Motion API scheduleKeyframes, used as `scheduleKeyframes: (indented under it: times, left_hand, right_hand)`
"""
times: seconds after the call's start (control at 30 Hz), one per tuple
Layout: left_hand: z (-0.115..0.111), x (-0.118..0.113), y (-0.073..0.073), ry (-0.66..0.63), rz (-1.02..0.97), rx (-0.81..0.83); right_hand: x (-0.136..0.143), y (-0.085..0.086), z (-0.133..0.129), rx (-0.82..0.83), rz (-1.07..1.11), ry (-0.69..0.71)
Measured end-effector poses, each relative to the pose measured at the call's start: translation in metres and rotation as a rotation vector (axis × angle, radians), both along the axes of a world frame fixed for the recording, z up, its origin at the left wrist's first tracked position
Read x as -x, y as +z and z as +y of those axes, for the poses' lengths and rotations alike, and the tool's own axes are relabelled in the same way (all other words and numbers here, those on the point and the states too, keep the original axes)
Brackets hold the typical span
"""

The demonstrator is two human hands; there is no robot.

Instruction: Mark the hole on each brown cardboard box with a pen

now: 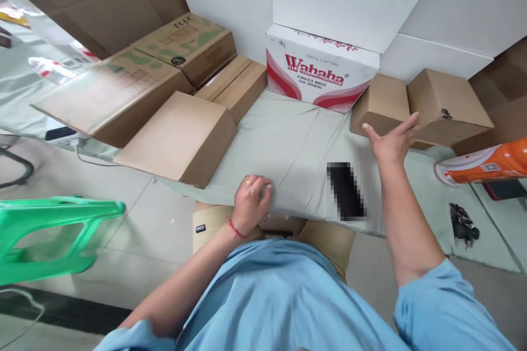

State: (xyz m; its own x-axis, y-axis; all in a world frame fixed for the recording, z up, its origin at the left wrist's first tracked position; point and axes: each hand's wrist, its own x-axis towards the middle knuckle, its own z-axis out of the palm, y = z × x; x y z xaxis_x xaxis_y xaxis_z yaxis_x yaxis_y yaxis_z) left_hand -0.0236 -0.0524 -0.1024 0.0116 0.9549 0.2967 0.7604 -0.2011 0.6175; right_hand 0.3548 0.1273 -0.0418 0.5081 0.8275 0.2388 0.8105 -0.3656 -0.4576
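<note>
My right hand reaches over the table with its fingers spread. It holds nothing and is nearest to two small brown cardboard boxes, the left one and the right one; I cannot tell whether it touches them. Loosely curled, my left hand rests at the table's front edge, with a ring and a red wrist cord. Nothing shows in it. Between my hands lies a dark rectangular object, pixelated out. A white and red Wahaha water carton stands at the back of the cloth-covered table.
On the left are a plain brown box, a narrow box and two green-printed cartons. To the right lie an orange bottle, keys and a dark phone-like object. A green stool stands at left.
</note>
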Motion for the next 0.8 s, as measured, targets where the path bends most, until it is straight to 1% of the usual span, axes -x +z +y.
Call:
scheduleKeyframes:
  times: [0.07, 0.1, 0.17, 0.27, 0.37, 0.47, 0.53, 0.6, 0.7, 0.73, 0.8]
  left_hand:
    - [0.016, -0.005, -0.012, 0.032, 0.066, 0.016]
    - [0.021, -0.008, -0.016, 0.055, 0.102, 0.022]
    - [0.024, -0.012, -0.022, 0.091, 0.169, 0.034]
    - [0.020, -0.014, -0.023, 0.096, 0.241, 0.050]
    - [0.017, -0.013, -0.021, 0.081, 0.278, 0.059]
    - [0.017, -0.011, -0.020, 0.066, 0.282, 0.064]
    - [0.017, -0.011, -0.020, 0.063, 0.270, 0.071]
    - [0.017, -0.011, -0.020, 0.061, 0.245, 0.081]
    - [0.017, -0.011, -0.020, 0.058, 0.180, 0.099]
    - [0.017, -0.011, -0.020, 0.057, 0.149, 0.105]
    - [0.018, -0.011, -0.019, 0.059, 0.073, 0.118]
  right_hand:
    - [0.007, 0.006, 0.028, 0.065, 0.021, -0.060]
    - [0.011, 0.007, 0.038, 0.088, 0.028, -0.089]
    - [0.019, 0.009, 0.048, 0.119, 0.035, -0.131]
    - [0.026, 0.012, 0.050, 0.152, 0.040, -0.155]
    - [0.030, 0.018, 0.039, 0.139, 0.033, -0.157]
    - [0.026, 0.020, 0.013, 0.107, 0.033, -0.181]
    - [0.018, 0.018, -0.011, 0.067, 0.056, -0.199]
    - [0.005, 0.015, -0.041, -0.031, 0.109, -0.186]
    - [-0.012, 0.018, -0.088, -0.236, 0.298, -0.111]
    - [-0.013, 0.022, -0.102, -0.257, 0.358, -0.088]
    - [-0.007, 0.035, -0.129, -0.231, 0.517, -0.004]
